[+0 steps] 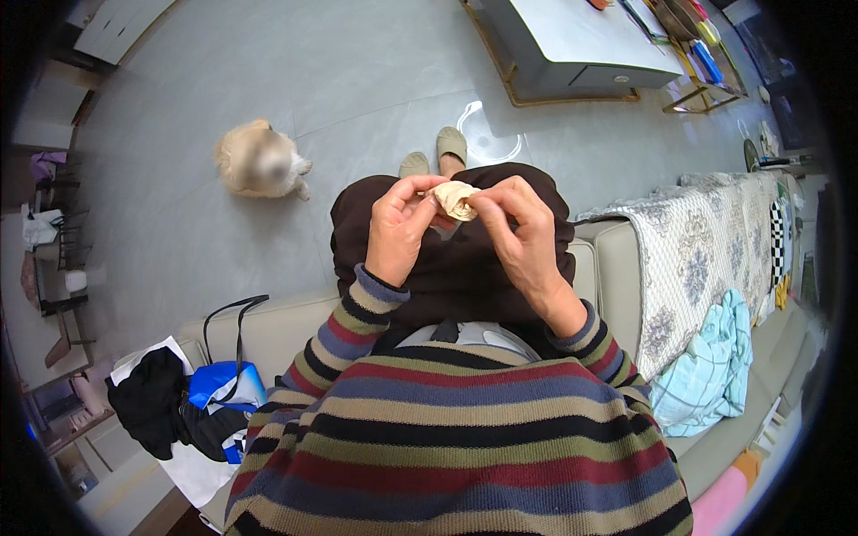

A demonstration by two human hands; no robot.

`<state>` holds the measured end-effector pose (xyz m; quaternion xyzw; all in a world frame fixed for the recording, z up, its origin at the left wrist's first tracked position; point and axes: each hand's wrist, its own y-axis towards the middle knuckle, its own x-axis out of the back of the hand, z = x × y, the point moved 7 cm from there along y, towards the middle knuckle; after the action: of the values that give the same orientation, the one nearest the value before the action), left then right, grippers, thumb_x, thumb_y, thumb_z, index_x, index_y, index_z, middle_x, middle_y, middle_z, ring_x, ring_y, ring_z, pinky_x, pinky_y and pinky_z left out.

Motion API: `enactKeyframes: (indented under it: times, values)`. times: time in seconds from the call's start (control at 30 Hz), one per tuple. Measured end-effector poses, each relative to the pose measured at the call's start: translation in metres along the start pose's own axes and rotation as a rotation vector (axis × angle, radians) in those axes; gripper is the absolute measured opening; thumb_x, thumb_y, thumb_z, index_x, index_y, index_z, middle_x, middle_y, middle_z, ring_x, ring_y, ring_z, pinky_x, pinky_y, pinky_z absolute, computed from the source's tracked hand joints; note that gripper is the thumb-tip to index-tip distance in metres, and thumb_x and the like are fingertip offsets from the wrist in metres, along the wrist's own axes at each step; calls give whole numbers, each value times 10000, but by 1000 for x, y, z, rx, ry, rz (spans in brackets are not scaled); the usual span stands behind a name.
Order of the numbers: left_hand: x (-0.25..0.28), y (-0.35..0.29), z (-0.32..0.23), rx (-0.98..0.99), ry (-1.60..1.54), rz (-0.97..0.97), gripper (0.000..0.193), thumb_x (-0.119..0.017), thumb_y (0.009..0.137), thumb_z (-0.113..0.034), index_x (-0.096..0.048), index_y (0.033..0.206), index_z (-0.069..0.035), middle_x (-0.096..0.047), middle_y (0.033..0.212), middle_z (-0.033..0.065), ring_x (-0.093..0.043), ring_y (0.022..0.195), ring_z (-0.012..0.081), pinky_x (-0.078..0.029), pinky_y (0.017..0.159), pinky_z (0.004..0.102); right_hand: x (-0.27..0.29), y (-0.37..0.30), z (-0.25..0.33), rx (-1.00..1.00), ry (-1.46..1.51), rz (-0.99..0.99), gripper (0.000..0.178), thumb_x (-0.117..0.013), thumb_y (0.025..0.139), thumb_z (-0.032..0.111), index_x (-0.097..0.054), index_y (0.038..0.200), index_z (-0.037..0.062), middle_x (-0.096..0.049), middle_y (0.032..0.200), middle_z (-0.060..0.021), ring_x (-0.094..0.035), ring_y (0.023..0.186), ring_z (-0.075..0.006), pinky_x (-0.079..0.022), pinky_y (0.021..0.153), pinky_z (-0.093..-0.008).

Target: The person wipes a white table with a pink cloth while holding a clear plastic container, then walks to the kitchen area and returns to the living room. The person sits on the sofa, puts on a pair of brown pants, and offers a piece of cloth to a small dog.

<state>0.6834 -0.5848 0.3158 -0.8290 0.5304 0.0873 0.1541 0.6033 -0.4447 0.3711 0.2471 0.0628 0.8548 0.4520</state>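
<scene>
Above my lap I hold a small cream-coloured rolled piece (457, 200), folded in layers like a rose; its material is hard to make out. My left hand (399, 223) grips its left side between thumb and fingers. The thumb and forefinger of my right hand (527, 234) pinch its right edge. Part of it is hidden behind my fingers. My dark brown trousers (420, 286) lie below both hands.
I sit on a pale sofa (308, 313). A light-coloured dog (255, 165) sits on the grey tiled floor (188, 241) at left. A low table (572, 45) stands ahead right. Bags and black cloth (154, 397) lie left; a turquoise cloth (706, 371) lies right.
</scene>
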Motion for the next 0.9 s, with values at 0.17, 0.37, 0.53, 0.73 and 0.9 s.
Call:
enactKeyframes:
  times: [0.17,0.37,0.53,0.73,0.9]
  values:
    - [-13,-5,0,-176,223,-35,193,-546,977,-52,-623,1132,33,-671,1044,79,-645,901,122,-537,765,249,5,-3,-3,-195,-137,60,215,-745,811,183,-716,967,38,-605,775,-59,-581,639,-166,-468,574,-299]
    - [-12,-7,9,-218,310,-62,144,-595,938,-22,-633,1063,38,-666,979,69,-639,847,101,-534,710,233,-5,-12,-18,-176,-225,112,193,-726,820,186,-683,910,20,-611,775,-104,-615,661,-257,-487,602,-356]
    - [-19,-12,16,-130,244,-23,281,-676,886,-23,-555,1136,21,-633,1009,72,-616,890,98,-520,767,232,-10,-15,-20,-104,-198,128,163,-705,839,153,-636,854,6,-613,772,-133,-626,679,-290,-488,606,-380]
    - [-18,-5,26,-71,118,93,269,-679,852,-11,-553,1088,10,-577,1004,59,-606,881,94,-522,717,237,-11,-20,-39,-231,17,153,178,-676,890,155,-616,886,-12,-585,757,-129,-595,646,-235,-462,577,-334]
    - [-8,-2,42,-90,373,-18,303,-483,847,120,-544,1128,24,-600,1072,72,-605,999,128,-506,871,260,-19,-19,-37,-249,38,144,158,-666,901,120,-594,911,-21,-594,758,-96,-572,631,-166,-474,592,-286]
